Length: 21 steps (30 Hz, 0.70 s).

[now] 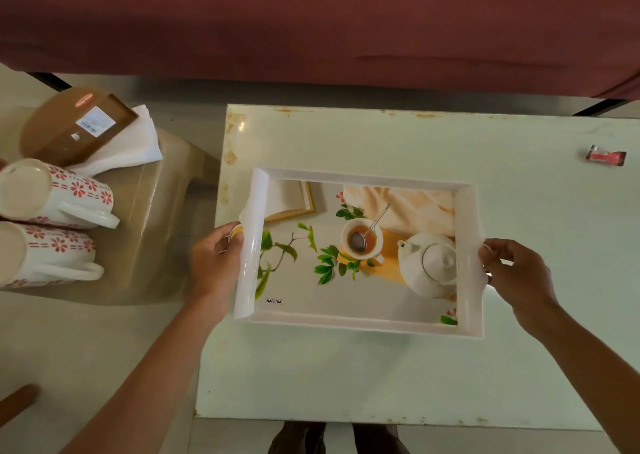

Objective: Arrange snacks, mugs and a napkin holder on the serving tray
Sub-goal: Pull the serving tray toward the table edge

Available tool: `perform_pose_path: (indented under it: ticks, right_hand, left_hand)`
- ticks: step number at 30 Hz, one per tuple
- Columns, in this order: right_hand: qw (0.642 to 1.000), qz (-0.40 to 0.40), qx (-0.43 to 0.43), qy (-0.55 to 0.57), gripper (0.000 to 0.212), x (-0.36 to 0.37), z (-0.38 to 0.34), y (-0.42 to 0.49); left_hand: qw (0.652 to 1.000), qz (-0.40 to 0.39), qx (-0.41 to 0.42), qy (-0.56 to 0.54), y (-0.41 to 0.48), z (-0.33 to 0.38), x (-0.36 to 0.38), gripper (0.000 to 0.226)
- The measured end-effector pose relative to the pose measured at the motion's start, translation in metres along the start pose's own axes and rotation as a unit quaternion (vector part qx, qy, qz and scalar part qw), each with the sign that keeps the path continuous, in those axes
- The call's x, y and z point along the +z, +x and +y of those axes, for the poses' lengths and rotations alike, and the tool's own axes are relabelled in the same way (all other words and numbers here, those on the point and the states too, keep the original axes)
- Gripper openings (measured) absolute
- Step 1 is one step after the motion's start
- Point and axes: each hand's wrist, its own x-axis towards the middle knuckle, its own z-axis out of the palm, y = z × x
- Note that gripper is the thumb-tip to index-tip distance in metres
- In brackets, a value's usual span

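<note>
A white serving tray, printed with a teapot, a cup of tea and green leaves, sat in the middle of the frame over the white tabletop. Nothing had been placed in it. Whether it rested on the tabletop or was raised slightly could not be told.

The left grip was clenched round the tray's curved left handle, fingers wrapped over its outer edge. The right grip grasped the right handle, pinching its rim with thumb and fingers.

At the left edge of the frame, well apart from the tray, 2 white mugs with red flower patterns stood on a beige plastic stool: the upper mug and, just below it, the lower mug, both handles pointing right. In the upper left a brown napkin holder with a paper label leaned over a stack of white napkins.

In the upper right of the frame a small red-wrapped snack lay on the tabletop, well apart from the tray.
</note>
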Motion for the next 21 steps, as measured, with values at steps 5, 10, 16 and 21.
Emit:
perform_pose_path:
  ticks: [5, 10, 16, 21]
  right_hand:
    - [1.000, 0.010, -0.001, -0.009, 0.011, 0.003, 0.000, -0.004]
    - [1.000, 0.016, -0.004, -0.018, 0.013, 0.003, 0.000, -0.004]
    - [1.000, 0.026, 0.001, -0.018, 0.017, 0.002, -0.003, 0.001]
    - [0.999, 0.032, 0.001, -0.024, 0.016, 0.002, -0.008, 0.005]
  left_hand:
    - [1.000, -0.006, -0.011, -0.005, -0.002, -0.013, 0.000, 0.028]
    - [1.000, -0.012, -0.020, -0.013, -0.001, -0.018, 0.003, 0.025]
    - [0.999, -0.015, -0.029, -0.026, 0.001, -0.016, 0.008, 0.024]
    - [0.999, -0.014, -0.036, -0.029, 0.001, -0.015, 0.010, 0.021]
